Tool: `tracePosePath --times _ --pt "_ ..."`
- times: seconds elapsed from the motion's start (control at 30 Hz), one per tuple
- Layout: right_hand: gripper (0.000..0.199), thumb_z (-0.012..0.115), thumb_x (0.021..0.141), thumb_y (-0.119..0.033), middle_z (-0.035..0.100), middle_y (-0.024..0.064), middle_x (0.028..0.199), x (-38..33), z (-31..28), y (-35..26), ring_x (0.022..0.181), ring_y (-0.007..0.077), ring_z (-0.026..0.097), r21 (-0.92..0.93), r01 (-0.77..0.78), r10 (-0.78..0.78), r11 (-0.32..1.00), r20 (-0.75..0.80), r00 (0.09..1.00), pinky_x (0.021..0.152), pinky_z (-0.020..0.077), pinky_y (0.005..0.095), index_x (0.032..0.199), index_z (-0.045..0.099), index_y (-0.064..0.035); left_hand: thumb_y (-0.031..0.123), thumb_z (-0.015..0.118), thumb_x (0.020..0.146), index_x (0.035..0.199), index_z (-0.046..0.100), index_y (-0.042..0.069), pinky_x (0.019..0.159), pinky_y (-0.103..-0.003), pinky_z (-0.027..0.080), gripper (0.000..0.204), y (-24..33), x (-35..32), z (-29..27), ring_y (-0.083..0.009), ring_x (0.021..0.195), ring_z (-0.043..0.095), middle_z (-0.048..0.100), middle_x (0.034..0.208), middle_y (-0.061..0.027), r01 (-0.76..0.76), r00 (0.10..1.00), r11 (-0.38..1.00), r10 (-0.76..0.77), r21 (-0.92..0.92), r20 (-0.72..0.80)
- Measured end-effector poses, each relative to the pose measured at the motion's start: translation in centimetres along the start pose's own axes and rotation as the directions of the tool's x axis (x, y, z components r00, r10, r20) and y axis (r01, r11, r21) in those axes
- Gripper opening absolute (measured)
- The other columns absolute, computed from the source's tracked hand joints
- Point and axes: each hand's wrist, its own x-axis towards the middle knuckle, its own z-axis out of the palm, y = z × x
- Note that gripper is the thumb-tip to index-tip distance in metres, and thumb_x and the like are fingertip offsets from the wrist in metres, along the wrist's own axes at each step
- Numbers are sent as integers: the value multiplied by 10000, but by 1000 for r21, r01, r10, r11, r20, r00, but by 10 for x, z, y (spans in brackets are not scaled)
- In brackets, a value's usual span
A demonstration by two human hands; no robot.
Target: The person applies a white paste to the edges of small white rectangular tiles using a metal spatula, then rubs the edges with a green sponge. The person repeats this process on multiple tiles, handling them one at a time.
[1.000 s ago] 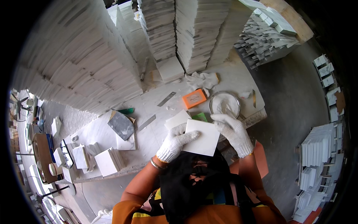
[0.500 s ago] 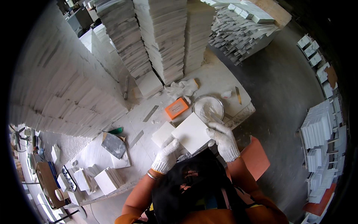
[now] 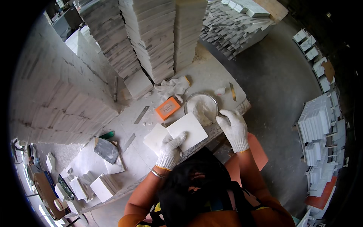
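The white tile (image 3: 191, 129) was gripped in the left hand (image 3: 170, 149) above the near side of the tabletop (image 3: 210, 77), its upper edge close to the bowl (image 3: 201, 94). Sound handling, in judgement, called for a firm hold at the margin, the face kept level, and the corners clear of the bowl and the pale tile (image 3: 154, 137) alongside. The left thumb lay over the face; the fingers beneath were hidden. The right hand (image 3: 233, 128) appeared empty, thumb and index finger spread, beside the bowl and apart from the held tile.
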Motion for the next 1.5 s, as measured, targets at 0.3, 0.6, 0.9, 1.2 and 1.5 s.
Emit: tracePosePath --times 0.3,0.6,0.9,1.2,1.5 --pt "355 718 866 -420 716 153 933 12 30 24 860 371 698 -258 -17 94 966 288 953 718 541 495 1089 713 -143 36 685 945 1280 600 -44 978 -340 519 354 -4 13 7 -199 1066 668 702 1171 -101 -18 998 994 25 105 -61" --pt "229 682 888 -324 724 135 859 18 40 27 799 380 698 -228 -40 120 973 349 929 678 538 502 1068 706 -184 40 692 931 1267 623 -32 954 -343 530 350 -2 33 7 -195 1043 672 708 1152 -93 -19 996 995 28 98 -84" --pt "160 657 931 -249 716 151 839 29 25 44 786 372 693 176 -143 110 974 187 976 678 540 445 1029 743 -157 14 678 938 1311 596 -47 1022 -355 511 387 12 49 2 -212 1102 657 688 1212 -107 42 996 998 -44 -36 -74" --pt "157 697 904 -182 722 148 830 33 46 53 722 321 701 297 -199 148 934 184 972 657 537 390 1029 752 -103 -3 678 931 1372 538 -48 1053 -367 492 464 19 54 2 -220 1144 637 662 1254 -110 132 987 991 -134 -28 -88" --pt "195 694 915 -129 709 60 764 35 41 42 626 106 634 451 -458 302 766 377 876 603 498 275 1085 753 -55 -3 674 935 1370 535 -42 1057 -366 492 458 19 54 -1 -223 1162 633 652 1276 -120 107 992 993 -110 -46 -57"
